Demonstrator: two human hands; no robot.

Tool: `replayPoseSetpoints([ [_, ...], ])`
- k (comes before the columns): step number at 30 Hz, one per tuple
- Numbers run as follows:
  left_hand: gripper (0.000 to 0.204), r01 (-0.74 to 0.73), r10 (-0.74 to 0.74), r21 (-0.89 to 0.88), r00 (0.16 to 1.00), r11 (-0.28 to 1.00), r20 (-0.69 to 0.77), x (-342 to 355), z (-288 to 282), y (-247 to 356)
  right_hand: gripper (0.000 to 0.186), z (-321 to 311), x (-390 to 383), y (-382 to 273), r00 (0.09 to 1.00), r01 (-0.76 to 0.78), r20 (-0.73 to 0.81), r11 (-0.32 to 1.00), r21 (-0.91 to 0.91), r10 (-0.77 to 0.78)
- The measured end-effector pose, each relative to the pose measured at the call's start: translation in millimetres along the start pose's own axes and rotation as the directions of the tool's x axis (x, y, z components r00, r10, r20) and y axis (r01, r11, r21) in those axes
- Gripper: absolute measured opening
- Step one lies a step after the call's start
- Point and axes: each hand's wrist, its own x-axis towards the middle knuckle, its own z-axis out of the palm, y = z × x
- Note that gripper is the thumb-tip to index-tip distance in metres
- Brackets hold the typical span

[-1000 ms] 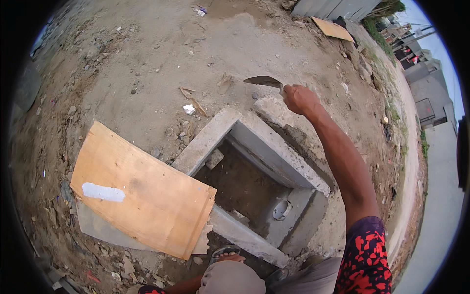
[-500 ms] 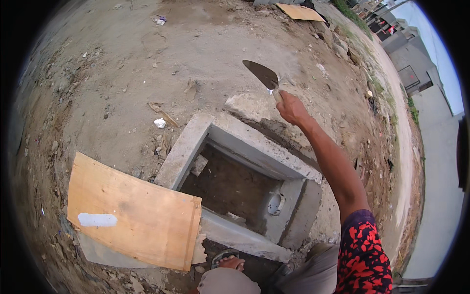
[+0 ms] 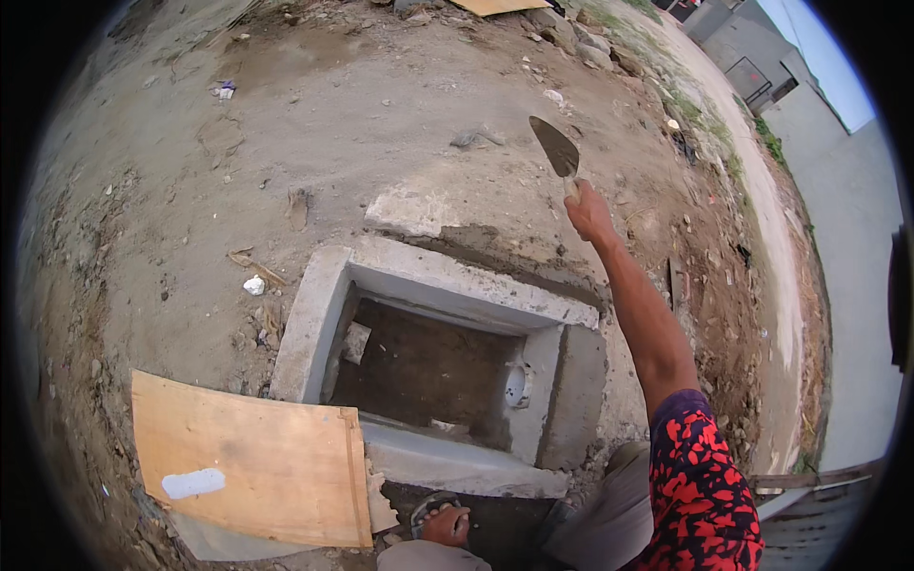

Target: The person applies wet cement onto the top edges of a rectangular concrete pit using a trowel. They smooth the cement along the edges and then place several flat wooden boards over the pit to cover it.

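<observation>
My right hand is closed round the handle of a pointing trowel, held out at arm's length over the bare ground. The trowel's pointed metal blade aims away from me, up and to the left. Below and left of the hand lies a rectangular concrete pit with thick grey walls. A round white pipe opening shows in its right inner wall, and loose chunks lie on its dark floor. My left hand is out of view.
A plywood sheet with a pale smear lies at the pit's near left corner. My sandalled foot is close to the near wall. A broken concrete slab lies beyond the pit. Rocks and a grey building are at the far right.
My right hand has carried the trowel to the right, and the blade now points more steeply away. The whole view has shifted, with the pit and plywood now farther left.
</observation>
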Motion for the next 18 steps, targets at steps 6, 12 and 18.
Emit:
replayPoseSetpoints([
  [6,0.015,-0.039,0.039,-0.011,0.999,0.999,-0.021,4,8,9,0.047,-53,-63,112,0.957,0.282,-0.028,0.948,-0.147,-0.289],
  [12,0.014,-0.016,0.013,0.073,0.999,0.997,0.040,8,0,19,0.045,-38,-113,157,0.934,0.356,0.073,0.931,-0.087,-0.350],
  [18,0.013,-0.065,0.065,0.012,0.997,0.998,0.040,7,-5,14,0.044,-19,-109,122,0.878,0.436,0.213,0.900,0.013,-0.428],
])
